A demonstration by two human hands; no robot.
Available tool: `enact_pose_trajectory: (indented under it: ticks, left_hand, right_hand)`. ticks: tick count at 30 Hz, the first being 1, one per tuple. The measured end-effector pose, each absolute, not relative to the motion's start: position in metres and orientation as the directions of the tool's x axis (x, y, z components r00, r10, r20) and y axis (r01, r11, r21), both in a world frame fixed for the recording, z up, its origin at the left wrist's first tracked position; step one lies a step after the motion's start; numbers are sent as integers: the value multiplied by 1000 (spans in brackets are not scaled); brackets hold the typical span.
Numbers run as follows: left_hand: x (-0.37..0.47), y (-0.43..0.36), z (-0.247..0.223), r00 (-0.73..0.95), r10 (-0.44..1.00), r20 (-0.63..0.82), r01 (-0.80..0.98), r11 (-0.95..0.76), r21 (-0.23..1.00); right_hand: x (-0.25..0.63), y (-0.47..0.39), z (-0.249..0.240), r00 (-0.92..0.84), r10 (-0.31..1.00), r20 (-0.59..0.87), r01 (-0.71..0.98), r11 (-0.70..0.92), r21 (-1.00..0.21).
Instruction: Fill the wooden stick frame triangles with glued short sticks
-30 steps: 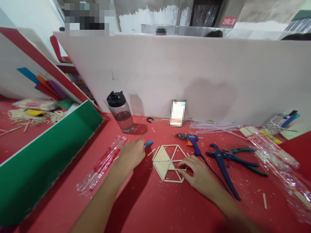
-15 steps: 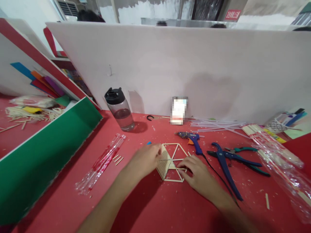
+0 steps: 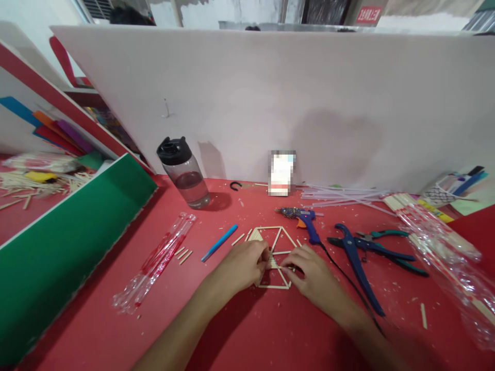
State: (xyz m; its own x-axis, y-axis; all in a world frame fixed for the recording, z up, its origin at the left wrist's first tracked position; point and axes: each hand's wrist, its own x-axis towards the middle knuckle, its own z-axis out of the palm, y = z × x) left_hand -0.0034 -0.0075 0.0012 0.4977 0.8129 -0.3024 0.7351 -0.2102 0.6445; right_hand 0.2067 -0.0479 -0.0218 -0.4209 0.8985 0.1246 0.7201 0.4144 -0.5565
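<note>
A flat wheel-shaped frame of thin wooden sticks (image 3: 269, 228) lies on the red table, with spokes meeting at its middle. Short sticks fill part of it on the left and near the centre. My left hand (image 3: 247, 264) reaches over the left side, its fingertips pinched together near the centre; whatever they hold is hidden. At the right side, my right hand (image 3: 311, 272) has thumb and forefinger closed around a short wooden stick (image 3: 288, 268). A blue pen-like stick (image 3: 219, 243) and a few loose short sticks (image 3: 183, 255) lie left of the frame.
Behind the frame lies a blue glue gun (image 3: 305, 219), its cord running past my right hand. Pliers and blue cutters (image 3: 353, 252) lie right. A water bottle (image 3: 187, 178), lit phone (image 3: 282, 173) and white board (image 3: 247, 103) stand behind. A green panel (image 3: 85, 242) borders the left.
My left hand has moved right, from the frame's left edge to its centre, uncovering the blue pen-like stick. My right hand stays almost in place. The view has shifted slightly.
</note>
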Motion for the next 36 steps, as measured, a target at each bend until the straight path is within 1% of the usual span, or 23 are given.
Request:
enact_pose_trajectory:
  ticks: [7, 13, 19, 23, 30, 33, 36]
  left_hand:
    - [-2, -8, 2, 488, 821, -298, 752, -221, 621]
    - [-2, -8, -2, 490, 826, -278, 754, -242, 611]
    - [0, -9, -6, 452, 844, -288, 771, -208, 602]
    - [1, -8, -7, 459, 849, -261, 768, -231, 598]
    - [1, -6, -9, 476, 836, -273, 764, -239, 599]
    - [0, -5, -10, 487, 840, -239, 750, -261, 608]
    - [1, -5, -9, 476, 840, -260, 759, -243, 604]
  right_hand:
    - [205, -49, -23, -392, 912, 117, 711, 382, -591]
    - [203, -50, -24, -372, 918, 139, 726, 381, -573]
    - [203, -48, -26, -382, 912, 150, 722, 396, -568]
    - [203, -48, -27, -387, 906, 171, 724, 413, -552]
    - [203, -51, -22, -403, 900, 164, 744, 427, -514]
    - [209, -43, -11, -344, 919, 193, 797, 395, -457]
    - [226, -26, 3, -230, 947, 225, 857, 307, -414]
